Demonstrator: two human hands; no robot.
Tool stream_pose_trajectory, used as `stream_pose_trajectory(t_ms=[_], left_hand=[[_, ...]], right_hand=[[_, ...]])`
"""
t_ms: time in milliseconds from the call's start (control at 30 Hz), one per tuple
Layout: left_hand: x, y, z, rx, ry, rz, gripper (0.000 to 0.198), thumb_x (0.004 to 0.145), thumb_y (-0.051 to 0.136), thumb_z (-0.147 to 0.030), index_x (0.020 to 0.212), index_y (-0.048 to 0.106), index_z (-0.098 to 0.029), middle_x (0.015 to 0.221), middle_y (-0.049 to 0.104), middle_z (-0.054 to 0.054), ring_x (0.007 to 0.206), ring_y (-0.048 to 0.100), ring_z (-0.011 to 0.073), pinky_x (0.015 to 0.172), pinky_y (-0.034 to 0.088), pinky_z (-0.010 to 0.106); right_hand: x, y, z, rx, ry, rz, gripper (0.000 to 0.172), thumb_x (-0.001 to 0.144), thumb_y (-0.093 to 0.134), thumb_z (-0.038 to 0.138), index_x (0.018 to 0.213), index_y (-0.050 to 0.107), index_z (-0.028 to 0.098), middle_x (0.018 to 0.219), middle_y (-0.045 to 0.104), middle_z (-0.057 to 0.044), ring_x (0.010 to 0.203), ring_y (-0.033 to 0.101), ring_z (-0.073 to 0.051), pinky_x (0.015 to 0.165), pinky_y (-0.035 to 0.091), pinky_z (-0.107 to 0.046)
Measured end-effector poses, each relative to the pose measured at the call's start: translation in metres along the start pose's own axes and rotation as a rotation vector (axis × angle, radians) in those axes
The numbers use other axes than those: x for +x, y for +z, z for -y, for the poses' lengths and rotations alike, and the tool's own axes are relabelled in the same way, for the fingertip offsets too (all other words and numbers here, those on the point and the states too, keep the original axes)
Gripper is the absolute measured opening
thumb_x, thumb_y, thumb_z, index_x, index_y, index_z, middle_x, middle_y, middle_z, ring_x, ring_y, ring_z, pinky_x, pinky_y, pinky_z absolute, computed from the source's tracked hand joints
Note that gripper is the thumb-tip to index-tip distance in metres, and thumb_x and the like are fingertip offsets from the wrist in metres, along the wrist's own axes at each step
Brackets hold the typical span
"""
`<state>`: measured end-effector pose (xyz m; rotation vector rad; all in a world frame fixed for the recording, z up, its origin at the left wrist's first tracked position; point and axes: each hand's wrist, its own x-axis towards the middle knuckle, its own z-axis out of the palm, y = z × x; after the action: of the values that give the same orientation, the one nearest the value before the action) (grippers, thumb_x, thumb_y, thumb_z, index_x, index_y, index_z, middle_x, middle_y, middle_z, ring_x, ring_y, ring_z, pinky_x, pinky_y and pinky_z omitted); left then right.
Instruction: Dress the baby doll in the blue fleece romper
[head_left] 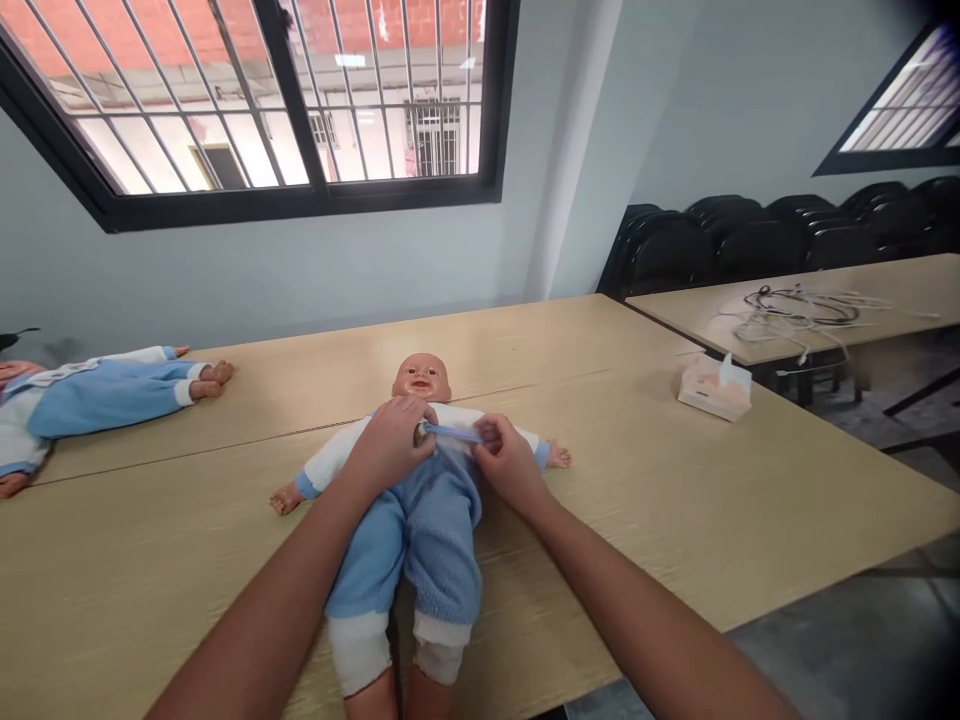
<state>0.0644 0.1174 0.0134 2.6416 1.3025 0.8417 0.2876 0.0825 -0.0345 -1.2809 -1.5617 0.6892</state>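
Note:
A baby doll [442,530] in a blue and white outfit lies on its back on the table, head away from me and arms spread. My left hand [394,438] rests on the doll's chest with its fingers curled at one end of a thin light-blue strap [455,433]. At the strap's other end, my right hand [506,452] pinches it near the doll's side. The strap stretches flat across the chest between both hands. My left fingertips are partly hidden.
On the wooden table [675,520], a second doll [112,395] lies at the left and a tissue box [716,387] stands at the right. Tangled cables [802,310] lie on another table behind. Black chairs [742,240] are stacked along the wall.

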Motion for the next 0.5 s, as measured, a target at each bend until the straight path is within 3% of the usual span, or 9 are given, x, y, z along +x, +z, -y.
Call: stream_pose_trajectory(t_ms=[100,200,333,400,500], left_hand=[[-0.0060,-0.0003,-0.0033,-0.058,-0.072,-0.070,0.016,0.084,0.060,-0.018,0.099,0.059,-0.022,0.095,0.071,0.005,0.090,0.064,0.0260,0.087,0.049,0.042],[-0.0093,0.0012,-0.0051,-0.073,-0.117,-0.097,0.017,0.084,0.060,-0.018,0.100,0.056,-0.022,0.091,0.069,0.004,0.085,0.063,0.0257,0.086,0.049,0.043],[-0.0110,0.0014,-0.0037,-0.165,-0.090,-0.121,0.023,0.086,0.059,-0.018,0.109,0.057,-0.022,0.111,0.069,0.008,0.105,0.064,0.0271,0.095,0.050,0.044],[-0.0113,0.0003,-0.0019,-0.222,-0.069,-0.113,0.028,0.088,0.058,-0.017,0.115,0.057,-0.022,0.118,0.067,0.009,0.113,0.062,0.0264,0.100,0.050,0.043],[-0.0116,-0.0009,0.0012,-0.257,-0.032,-0.083,0.032,0.088,0.059,-0.017,0.119,0.058,-0.022,0.121,0.066,0.008,0.117,0.061,0.0256,0.104,0.049,0.042]], right_hand=[[0.0021,-0.0031,0.0006,0.052,-0.004,0.121,0.012,0.089,0.063,0.030,0.097,0.064,0.021,0.092,0.071,-0.003,0.082,0.065,-0.019,0.076,0.052,-0.032],[0.0021,-0.0066,0.0038,0.069,-0.025,0.146,0.017,0.091,0.066,0.035,0.101,0.068,0.021,0.098,0.073,-0.005,0.086,0.066,-0.020,0.079,0.052,-0.033],[0.0008,-0.0095,0.0086,0.076,-0.114,0.223,0.028,0.093,0.066,0.038,0.116,0.071,0.023,0.107,0.070,-0.007,0.095,0.064,-0.022,0.089,0.051,-0.036],[0.0008,-0.0090,0.0091,0.073,-0.142,0.295,0.025,0.096,0.062,0.039,0.112,0.072,0.023,0.104,0.068,-0.006,0.097,0.062,-0.022,0.092,0.049,-0.038],[0.0011,-0.0050,0.0071,0.078,-0.126,0.271,0.019,0.093,0.064,0.039,0.096,0.067,0.020,0.099,0.065,-0.005,0.094,0.060,-0.022,0.089,0.049,-0.036]])
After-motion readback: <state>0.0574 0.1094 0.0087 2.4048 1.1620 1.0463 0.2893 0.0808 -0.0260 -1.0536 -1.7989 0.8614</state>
